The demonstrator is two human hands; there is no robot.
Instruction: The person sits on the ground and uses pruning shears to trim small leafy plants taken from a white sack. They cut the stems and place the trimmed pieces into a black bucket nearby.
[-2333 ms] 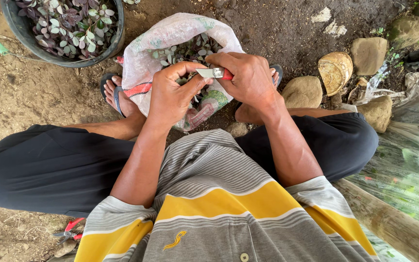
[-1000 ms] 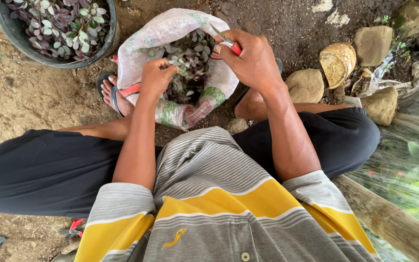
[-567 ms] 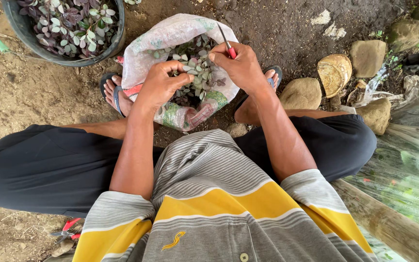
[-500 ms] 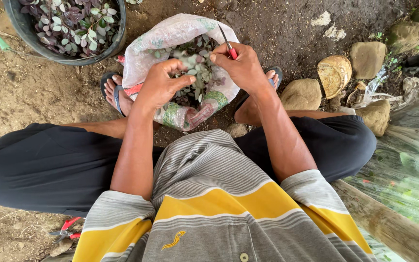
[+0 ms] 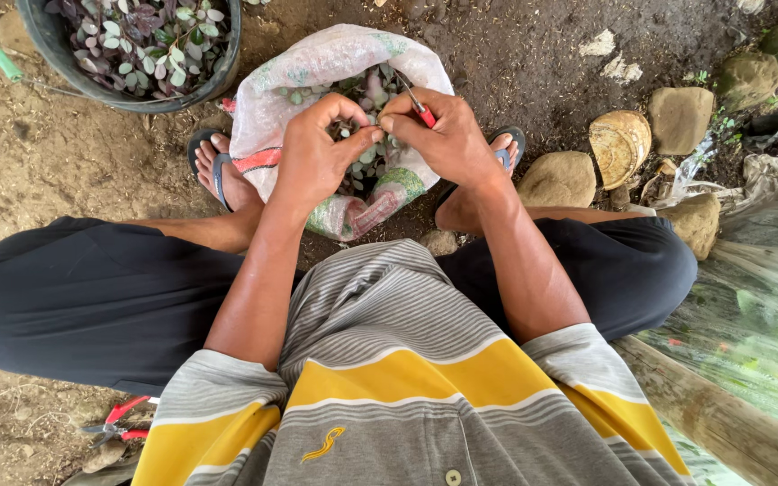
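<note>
On bare brown earth between the sandalled feet sits an open white woven plastic sack (image 5: pixel 317 81) of small-leaved cuttings, mouth up for easy reach. The left hand (image 5: pixel 317 148) pinches a sprig (image 5: pixel 373 135) over it, steadying it for the red-handled knife (image 5: pixel 418 106), which the right hand (image 5: pixel 447 135) clamps in closed fingers.

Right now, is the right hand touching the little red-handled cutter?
Touching. The head view shows the right hand closed around the red-handled cutter, whose red handle and metal tip poke out between thumb and forefinger above the sack.

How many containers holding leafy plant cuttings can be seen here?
2: a dark tub at top left, and a white woven sack between the feet, where the left hand and right hand work. None seems hidden.
</note>
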